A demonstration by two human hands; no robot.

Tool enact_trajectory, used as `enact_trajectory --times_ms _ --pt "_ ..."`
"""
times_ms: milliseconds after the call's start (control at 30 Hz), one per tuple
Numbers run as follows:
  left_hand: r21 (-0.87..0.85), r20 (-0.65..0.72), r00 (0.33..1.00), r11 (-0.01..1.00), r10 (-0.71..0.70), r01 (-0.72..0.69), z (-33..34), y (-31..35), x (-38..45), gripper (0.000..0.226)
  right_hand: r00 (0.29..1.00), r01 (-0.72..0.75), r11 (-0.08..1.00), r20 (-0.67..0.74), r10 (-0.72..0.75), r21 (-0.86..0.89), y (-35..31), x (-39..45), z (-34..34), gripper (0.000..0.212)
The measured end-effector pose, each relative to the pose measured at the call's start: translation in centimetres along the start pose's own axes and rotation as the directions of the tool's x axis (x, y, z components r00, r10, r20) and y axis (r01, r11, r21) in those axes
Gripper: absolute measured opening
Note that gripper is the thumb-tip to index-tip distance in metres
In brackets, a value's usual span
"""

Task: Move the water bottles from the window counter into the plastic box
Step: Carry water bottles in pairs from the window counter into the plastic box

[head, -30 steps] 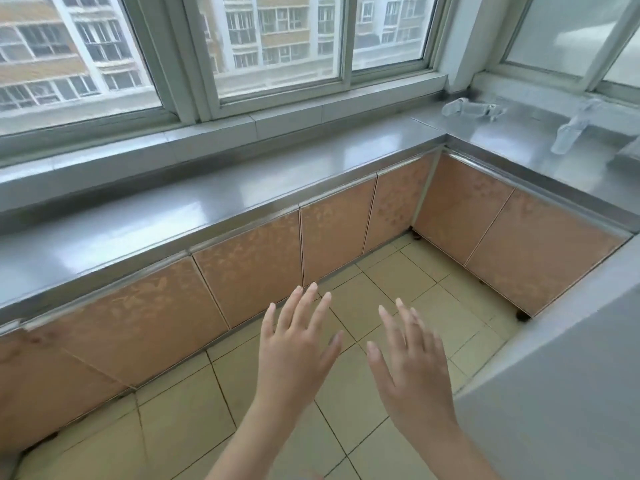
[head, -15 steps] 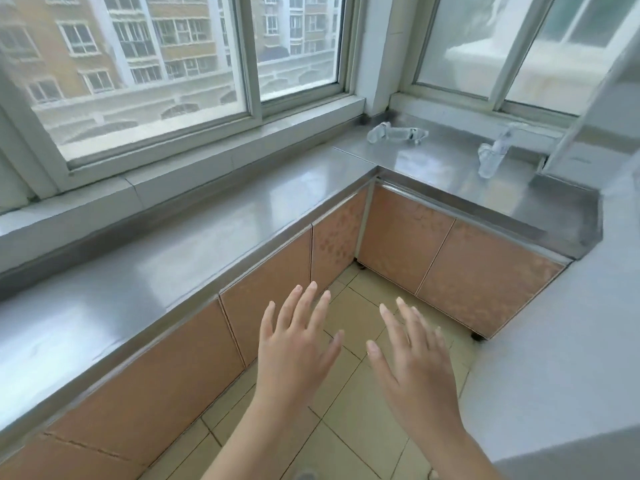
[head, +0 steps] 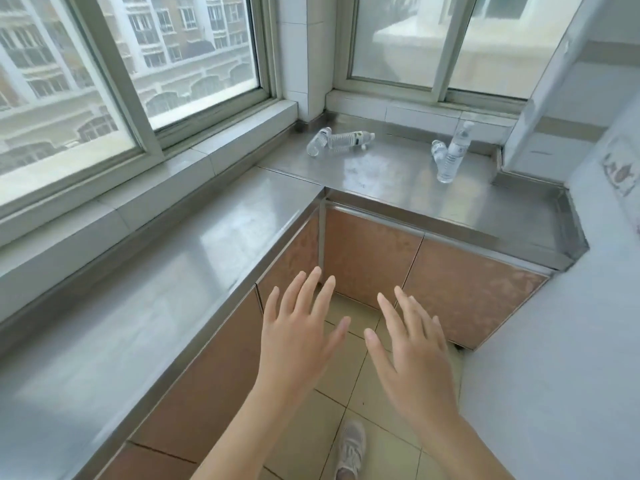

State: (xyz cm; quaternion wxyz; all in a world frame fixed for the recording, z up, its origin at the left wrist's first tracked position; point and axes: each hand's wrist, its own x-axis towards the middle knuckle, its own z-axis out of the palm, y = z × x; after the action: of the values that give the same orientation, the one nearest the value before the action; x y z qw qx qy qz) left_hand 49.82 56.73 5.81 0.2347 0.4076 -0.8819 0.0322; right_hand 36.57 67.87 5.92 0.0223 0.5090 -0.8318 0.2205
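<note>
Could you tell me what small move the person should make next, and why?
Probably step toward the corner counter: both the left hand and right hand are open and empty above the floor, well short of the lying bottles and the right-hand pair.

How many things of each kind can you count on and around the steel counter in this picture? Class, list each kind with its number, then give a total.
Water bottles lying down near the corner: 2
Water bottles on the right of the counter, one upright and one small beside it: 2
Bare hands, left and right: 2
Shoe on the floor: 1
Total: 7
</note>
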Motion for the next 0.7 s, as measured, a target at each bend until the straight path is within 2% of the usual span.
enact_trajectory --times_ms 467,700 --pt "0.084 0.118 0.99 0.994 -0.074 0.065 10.9 -1.2 22.5 0.062 0.989 0.099 0.995 0.113 -0.099 0.005 6.5 25.6 4.8 0.059" --pt "0.015 0.133 0.99 0.999 -0.051 0.049 17.7 -2.2 33.3 0.06 0.992 0.079 0.997 0.1 -0.077 -0.009 9.8 37.2 7.2 0.058"
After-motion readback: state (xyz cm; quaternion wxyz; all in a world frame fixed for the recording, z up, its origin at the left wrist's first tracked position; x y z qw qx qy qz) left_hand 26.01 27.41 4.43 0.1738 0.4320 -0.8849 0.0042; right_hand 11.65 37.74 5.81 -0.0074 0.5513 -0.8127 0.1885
